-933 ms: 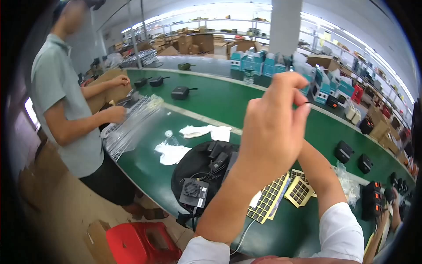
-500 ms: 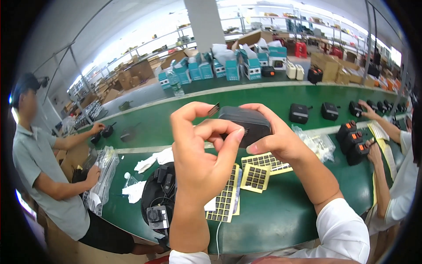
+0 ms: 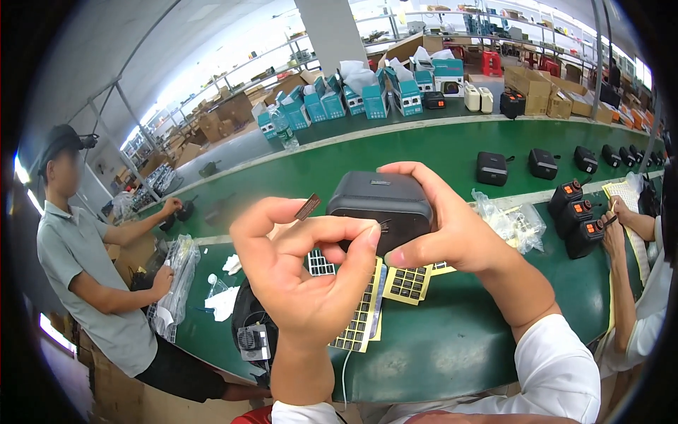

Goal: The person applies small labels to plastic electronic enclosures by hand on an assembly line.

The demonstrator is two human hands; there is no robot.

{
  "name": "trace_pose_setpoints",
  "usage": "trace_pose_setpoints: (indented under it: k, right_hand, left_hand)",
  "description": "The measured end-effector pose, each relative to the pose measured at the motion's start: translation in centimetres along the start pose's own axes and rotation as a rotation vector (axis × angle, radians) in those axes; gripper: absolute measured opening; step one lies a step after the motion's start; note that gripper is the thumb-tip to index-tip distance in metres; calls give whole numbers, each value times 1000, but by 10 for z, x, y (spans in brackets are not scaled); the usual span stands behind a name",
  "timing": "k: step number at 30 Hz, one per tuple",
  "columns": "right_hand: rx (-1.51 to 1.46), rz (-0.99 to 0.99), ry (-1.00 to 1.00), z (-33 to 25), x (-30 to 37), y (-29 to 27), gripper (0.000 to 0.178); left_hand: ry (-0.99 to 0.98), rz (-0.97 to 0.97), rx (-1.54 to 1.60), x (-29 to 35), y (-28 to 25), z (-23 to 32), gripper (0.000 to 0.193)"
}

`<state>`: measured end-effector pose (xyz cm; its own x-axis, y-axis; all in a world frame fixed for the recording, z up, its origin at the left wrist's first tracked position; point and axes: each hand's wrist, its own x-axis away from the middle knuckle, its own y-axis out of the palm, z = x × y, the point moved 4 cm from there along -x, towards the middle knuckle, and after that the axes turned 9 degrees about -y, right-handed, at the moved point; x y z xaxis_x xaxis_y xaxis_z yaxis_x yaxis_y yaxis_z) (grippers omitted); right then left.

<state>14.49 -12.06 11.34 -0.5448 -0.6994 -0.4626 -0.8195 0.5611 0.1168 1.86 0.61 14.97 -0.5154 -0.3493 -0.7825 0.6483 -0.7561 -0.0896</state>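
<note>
My right hand (image 3: 452, 230) grips a black box-shaped device (image 3: 378, 194) with rounded edges, fingers behind it and thumb at its lower front. My left hand (image 3: 304, 265) is closed, thumb and a finger pinched together against the device's front face, beside a small shiny mark. A small dark brown rectangular label (image 3: 308, 207) sticks out at the tip of its raised index finger. Whether anything lies inside the pinch is hidden. Below, on the green table (image 3: 452, 336), lie yellow-backed sheets of small dark labels (image 3: 406, 284), partly covered by my hands.
Black devices (image 3: 492, 168) stand along the green conveyor (image 3: 431, 155) beyond. Devices with orange parts (image 3: 585, 237) stand at right, near a co-worker's hands (image 3: 614, 230). Another person (image 3: 92, 233) works at left by plastic-wrapped pieces (image 3: 176, 275). Teal boxes (image 3: 378, 102) line the back.
The view has shifted slightly. My left hand's index finger has moved away from the device with its label, and the device has tipped to show more front. The right co-worker's hand has left the conveyor.
</note>
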Motion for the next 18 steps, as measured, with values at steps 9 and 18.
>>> trace_pose_setpoints:
  k: [9, 18]
  right_hand:
    - [-8, -29, 26, 1, -1, -5, 92]
    - [-30, -16, 33, 1, -1, -5, 92]
  left_hand:
    - [-82, 0, 107, -2, 1, -5, 61]
    - [-31, -21, 60, -2, 4, -6, 62]
